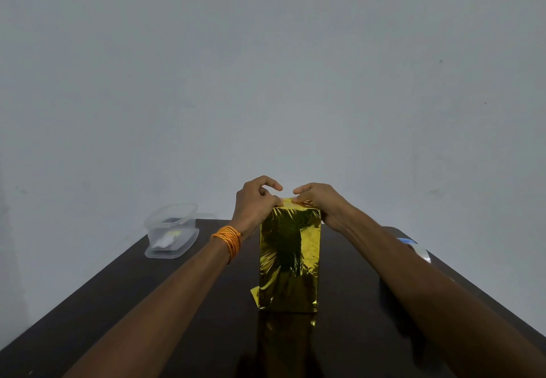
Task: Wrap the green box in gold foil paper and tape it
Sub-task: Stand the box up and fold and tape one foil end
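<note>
The box stands upright in the middle of the dark table (147, 304), fully covered in gold foil paper (289, 259); no green shows. A small foil flap sticks out at its lower left corner. My left hand (255, 205), with orange thread around the wrist, and my right hand (320, 203) both rest on the box's top end, fingertips pinching and pressing the foil folds there. The top face itself is mostly hidden behind my fingers.
A clear plastic container (171, 230) sitting on its lid stands at the table's far left corner, with something pale inside. A roll of clear tape (415, 249) with a blue core lies near the right edge, partly behind my right forearm. A plain wall rises behind the table.
</note>
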`<move>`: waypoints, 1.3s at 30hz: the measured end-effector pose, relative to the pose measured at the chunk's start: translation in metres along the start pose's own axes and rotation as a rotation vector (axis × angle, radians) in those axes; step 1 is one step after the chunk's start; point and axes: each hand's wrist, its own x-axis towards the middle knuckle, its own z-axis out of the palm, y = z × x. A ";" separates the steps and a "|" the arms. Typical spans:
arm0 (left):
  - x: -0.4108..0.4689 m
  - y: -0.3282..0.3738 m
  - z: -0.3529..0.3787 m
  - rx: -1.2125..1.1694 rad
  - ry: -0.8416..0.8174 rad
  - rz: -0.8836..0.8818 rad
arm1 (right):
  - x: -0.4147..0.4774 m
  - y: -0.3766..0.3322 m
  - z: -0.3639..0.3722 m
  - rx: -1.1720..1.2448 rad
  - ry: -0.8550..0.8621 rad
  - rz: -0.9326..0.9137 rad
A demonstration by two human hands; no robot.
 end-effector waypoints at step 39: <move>-0.007 0.004 0.014 0.198 0.106 0.122 | -0.020 0.003 -0.014 -0.076 0.014 0.047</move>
